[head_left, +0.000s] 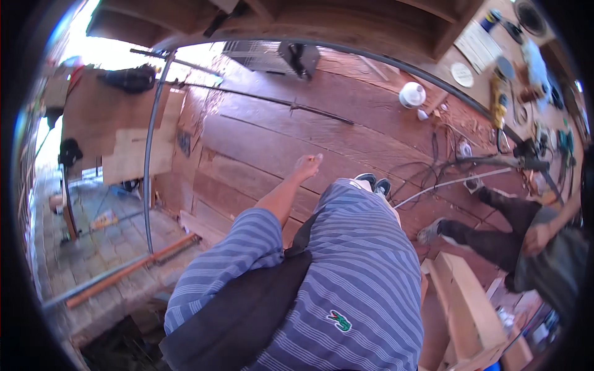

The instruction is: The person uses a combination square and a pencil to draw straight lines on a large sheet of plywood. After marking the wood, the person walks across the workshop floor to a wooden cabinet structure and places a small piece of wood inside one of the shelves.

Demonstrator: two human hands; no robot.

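My left hand (308, 166) hangs out in front of my body, above the reddish-brown plank floor (260, 145). Its fingers look curled together. A small pale spot shows at the fingertips, too small and blurred to name. The hand is apart from everything around it; my shoes (376, 183) stand on the floor to its right. My right hand does not show; my striped shirt fills the lower middle of the view.
A co-worker (538, 247) is at the right, beside a wooden box (467, 303). Dark cables (427, 170) and a white container (413, 94) lie on the floor. A yellow power tool (499, 102) rests on a bench. A metal pole (153, 142) stands left.
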